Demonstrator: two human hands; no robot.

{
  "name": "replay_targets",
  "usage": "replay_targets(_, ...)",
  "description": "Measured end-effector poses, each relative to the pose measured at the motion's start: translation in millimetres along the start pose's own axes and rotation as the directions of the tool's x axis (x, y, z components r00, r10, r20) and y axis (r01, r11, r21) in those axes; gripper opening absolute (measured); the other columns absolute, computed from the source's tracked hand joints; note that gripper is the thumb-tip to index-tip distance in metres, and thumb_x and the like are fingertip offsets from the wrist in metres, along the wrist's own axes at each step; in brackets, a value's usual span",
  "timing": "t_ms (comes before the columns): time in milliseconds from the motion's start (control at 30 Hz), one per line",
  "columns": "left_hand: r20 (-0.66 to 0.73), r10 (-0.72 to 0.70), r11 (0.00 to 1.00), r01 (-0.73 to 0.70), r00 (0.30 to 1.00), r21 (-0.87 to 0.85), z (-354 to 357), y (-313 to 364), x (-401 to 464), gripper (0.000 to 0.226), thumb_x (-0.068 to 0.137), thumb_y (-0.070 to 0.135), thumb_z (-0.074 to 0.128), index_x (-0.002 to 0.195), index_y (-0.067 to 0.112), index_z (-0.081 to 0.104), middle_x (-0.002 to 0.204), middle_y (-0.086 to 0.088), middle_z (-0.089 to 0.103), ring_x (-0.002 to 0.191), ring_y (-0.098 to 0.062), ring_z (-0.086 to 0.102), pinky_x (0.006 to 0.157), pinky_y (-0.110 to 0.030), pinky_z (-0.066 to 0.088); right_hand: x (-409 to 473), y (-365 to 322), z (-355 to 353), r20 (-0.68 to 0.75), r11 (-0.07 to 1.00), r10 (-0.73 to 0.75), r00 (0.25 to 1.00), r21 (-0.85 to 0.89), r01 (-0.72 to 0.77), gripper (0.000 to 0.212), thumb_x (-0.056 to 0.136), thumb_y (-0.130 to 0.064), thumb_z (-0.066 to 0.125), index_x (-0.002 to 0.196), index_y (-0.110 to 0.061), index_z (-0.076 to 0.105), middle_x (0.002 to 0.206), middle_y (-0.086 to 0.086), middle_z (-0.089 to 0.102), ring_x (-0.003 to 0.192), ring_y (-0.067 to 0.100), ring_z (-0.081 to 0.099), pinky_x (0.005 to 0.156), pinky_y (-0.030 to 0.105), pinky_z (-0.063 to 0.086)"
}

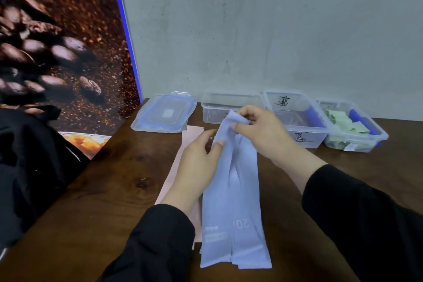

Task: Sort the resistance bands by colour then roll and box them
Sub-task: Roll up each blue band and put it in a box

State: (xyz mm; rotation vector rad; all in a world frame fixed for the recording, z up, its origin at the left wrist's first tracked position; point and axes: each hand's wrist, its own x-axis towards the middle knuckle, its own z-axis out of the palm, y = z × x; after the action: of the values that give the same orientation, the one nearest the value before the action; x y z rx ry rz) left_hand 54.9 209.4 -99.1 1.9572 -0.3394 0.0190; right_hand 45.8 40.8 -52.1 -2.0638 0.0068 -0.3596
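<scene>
A stack of light blue resistance bands (235, 208) lies lengthwise on the wooden table, its far end lifted. My right hand (261, 133) pinches that raised far end. My left hand (199, 160) holds the left edge of the blue bands just below, thumb on the fabric. Pink bands (190, 142) lie flat under and to the left of the blue ones. Three clear plastic boxes stand at the back: an empty one (217, 107), a middle one (297, 119) with writing on it, and a right one (357, 130) holding green bands.
A stack of clear lids with blue seals (164, 114) sits at the back left of the table. A black bag (29, 162) lies off the table's left edge. A grey wall stands behind the boxes. Dark blue pieces show in the middle and right boxes.
</scene>
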Motion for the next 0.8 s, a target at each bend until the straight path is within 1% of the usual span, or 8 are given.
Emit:
replay_targets(67, 0.095, 0.057, 0.998, -0.055, 0.994, -0.021, -2, 15, -7, 0.026, 0.102, 0.034, 0.052, 0.078, 0.03, 0.058, 0.065, 0.021, 0.054, 0.063, -0.002, 0.051, 0.054, -0.009, 0.034, -14, -16, -21, -0.055, 0.997, -0.009, 0.998, 0.081, 0.014, 0.008, 0.092, -0.008, 0.069, 0.086, -0.013, 0.066, 0.076, 0.008, 0.061, 0.068, 0.011, 0.051, 0.062, 0.023, 0.039)
replay_targets(133, 0.217, 0.083, 0.996, -0.074, 0.973, -0.047, -3, 31, -14, 0.026, 0.103, 0.035, 0.051, 0.082, 0.029, 0.065, 0.071, 0.017, 0.062, 0.065, -0.002, 0.057, 0.056, -0.01, 0.039, -28, -30, -43, -0.111, 0.985, -0.011, 0.994, 0.171, 0.03, 0.009, 0.094, -0.008, 0.067, 0.087, -0.014, 0.068, 0.077, 0.007, 0.064, 0.072, 0.013, 0.057, 0.066, 0.027, 0.045)
replay_targets(267, 0.373, 0.163, 0.985, -0.17, 0.913, -0.013, 5, 67, -30, 0.042, 0.097, 0.049, 0.05, 0.107, 0.012, 0.066, 0.096, 0.006, 0.066, 0.091, -0.012, 0.063, 0.101, -0.043, 0.048, -56, -58, -87, -0.172, 0.949, -0.003, 0.985, 0.31, 0.057, 0.009, 0.096, -0.007, 0.064, 0.091, -0.012, 0.068, 0.084, 0.002, 0.068, 0.079, 0.017, 0.067, 0.071, 0.035, 0.061)
replay_targets(333, 0.407, 0.182, 0.981, -0.196, 0.895, -0.006, 11, 83, -42, 0.052, 0.091, 0.054, 0.047, 0.11, 0.008, 0.062, 0.097, -0.004, 0.064, 0.092, -0.023, 0.061, 0.105, -0.055, 0.045, -68, -70, -107, -0.224, 0.945, -0.001, 0.975, 0.319, 0.074, 0.006, 0.096, -0.007, 0.064, 0.096, -0.011, 0.068, 0.086, 0.003, 0.07, 0.08, 0.015, 0.069, 0.07, 0.035, 0.062)
replay_targets(400, 0.446, 0.172, 0.984, -0.172, 0.879, -0.039, 18, 97, -52, 0.036, 0.098, 0.044, 0.05, 0.111, 0.015, 0.067, 0.109, -0.005, 0.07, 0.103, -0.027, 0.065, 0.097, -0.049, 0.052, -78, -80, -127, -0.274, 0.939, -0.009, 0.962, 0.328, 0.102, 0.008, 0.096, -0.005, 0.063, 0.095, -0.012, 0.068, 0.085, 0.0, 0.071, 0.079, 0.013, 0.07, 0.067, 0.033, 0.061)
replay_targets(533, 0.532, 0.145, 0.983, -0.061, 0.834, -0.172, 37, 123, -71, 0.023, 0.105, 0.025, 0.048, 0.12, 0.03, 0.066, 0.112, 0.016, 0.073, 0.1, -0.003, 0.069, 0.076, -0.021, 0.054, -86, -86, -163, -0.334, 0.928, 0.007, 0.943, 0.353, 0.118, 0.014, 0.095, -0.002, 0.063, 0.089, -0.014, 0.063, 0.081, 0.0, 0.07, 0.077, 0.016, 0.071, 0.062, 0.029, 0.058)
replay_targets(700, 0.531, 0.078, 0.97, 0.058, 0.844, -0.235, 73, 137, -87, 0.02, 0.105, 0.025, 0.051, 0.116, 0.028, 0.068, 0.105, 0.009, 0.075, 0.096, -0.012, 0.072, 0.087, -0.042, 0.06, -70, -39, -184, -0.32, 0.91, 0.2, 0.926, 0.412, -0.054, 0.011, 0.092, -0.001, 0.066, 0.102, -0.007, 0.064, 0.093, 0.009, 0.068, 0.078, 0.019, 0.07, 0.067, 0.032, 0.057)
replay_targets(800, 0.439, 0.012, 0.991, -0.068, 0.898, 0.113, 98, 116, -85, 0.036, 0.102, 0.032, 0.054, 0.138, 0.026, 0.055, 0.114, 0.009, 0.067, 0.105, -0.015, 0.065, 0.095, -0.04, 0.056, -69, 12, -180, -0.277, 0.926, 0.338, 0.899, 0.266, -0.266, 0.035, 0.093, -0.008, 0.07, 0.128, -0.01, 0.062, 0.111, 0.007, 0.065, 0.09, 0.02, 0.065, 0.072, 0.032, 0.056)
